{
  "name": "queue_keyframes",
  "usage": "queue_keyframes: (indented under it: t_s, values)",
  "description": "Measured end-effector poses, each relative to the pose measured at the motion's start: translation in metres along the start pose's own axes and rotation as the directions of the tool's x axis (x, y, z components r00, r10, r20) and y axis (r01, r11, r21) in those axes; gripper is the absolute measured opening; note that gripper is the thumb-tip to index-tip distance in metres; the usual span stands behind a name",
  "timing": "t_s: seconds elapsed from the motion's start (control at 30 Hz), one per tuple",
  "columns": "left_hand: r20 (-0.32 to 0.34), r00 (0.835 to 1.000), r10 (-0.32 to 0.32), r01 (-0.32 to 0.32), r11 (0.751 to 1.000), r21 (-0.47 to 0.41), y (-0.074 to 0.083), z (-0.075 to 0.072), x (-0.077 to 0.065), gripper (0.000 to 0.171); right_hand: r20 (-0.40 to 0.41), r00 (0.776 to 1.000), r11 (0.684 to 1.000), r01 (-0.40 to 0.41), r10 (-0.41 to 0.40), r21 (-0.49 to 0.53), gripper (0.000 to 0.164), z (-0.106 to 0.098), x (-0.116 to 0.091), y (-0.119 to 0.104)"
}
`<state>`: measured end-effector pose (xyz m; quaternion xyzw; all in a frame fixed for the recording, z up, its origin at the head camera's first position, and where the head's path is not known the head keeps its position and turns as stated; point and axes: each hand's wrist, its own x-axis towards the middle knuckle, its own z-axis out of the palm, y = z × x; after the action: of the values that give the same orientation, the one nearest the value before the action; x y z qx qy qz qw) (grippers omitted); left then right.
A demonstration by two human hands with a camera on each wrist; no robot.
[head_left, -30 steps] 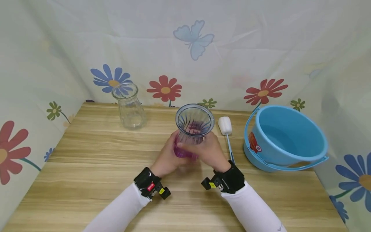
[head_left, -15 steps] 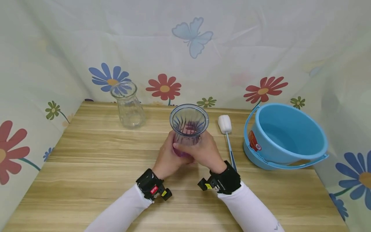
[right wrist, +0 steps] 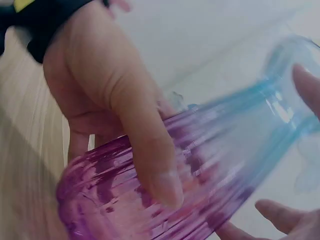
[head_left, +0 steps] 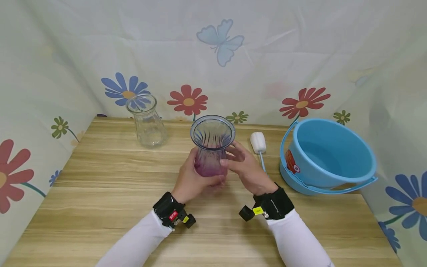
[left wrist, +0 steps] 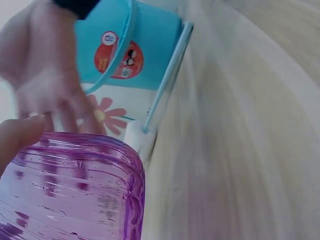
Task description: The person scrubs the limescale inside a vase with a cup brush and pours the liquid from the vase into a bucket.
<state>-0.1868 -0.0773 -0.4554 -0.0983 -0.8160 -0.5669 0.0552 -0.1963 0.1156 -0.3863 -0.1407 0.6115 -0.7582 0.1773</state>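
A fluted glass vase (head_left: 209,163), blue-grey at the rim and purple below, is raised over the wooden table. My left hand (head_left: 192,181) grips its lower body, with the thumb across the near side. Beside the vase's right flank is my right hand (head_left: 250,171), fingers spread and relaxed; whether its fingertips touch the glass is hard to tell. Droplets dot the purple base of the vase (left wrist: 75,185) in the left wrist view. In the right wrist view, the left hand (right wrist: 135,115) wraps the purple part, while right-hand fingers (right wrist: 285,217) stand around the upper body.
On the right sits a light-blue bucket (head_left: 308,163) with its handle lowered. A white sponge brush (head_left: 258,142) with a blue handle lies between vase and bucket. At the back left stands a clear glass vase (head_left: 150,129). Flower-printed curtain (head_left: 267,74) encloses the table.
The held vase has shifted slightly left and its purple body shows more. My right hand has loosened from it and moved to its right side; the left hand keeps its grip.
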Motion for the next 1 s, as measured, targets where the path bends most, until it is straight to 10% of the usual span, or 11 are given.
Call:
queue_keyframes:
  t_s: [0.23, 0.47, 1.0]
  values:
    - [-0.016, 1.000, 0.009, -0.009, 1.000, 0.007, 0.005, -0.007, 0.003, 0.100, -0.004, 0.973, 0.898, -0.213, 0.232, 0.385, 0.071, -0.024, 0.001, 0.017]
    - [-0.025, 1.000, 0.015, -0.014, 1.000, 0.023, 0.009, -0.013, 0.003, 0.100, 0.056, 0.921, 0.770, -0.356, 0.387, 0.530, 0.075, -0.019, 0.006, 0.035]
    - [-0.008, 1.000, 0.001, -0.001, 1.000, -0.019, 0.019, -0.020, 0.003, 0.101, 0.020, 0.892, 0.741, -0.387, 0.451, 0.548, 0.069, 0.005, 0.010, 0.040]
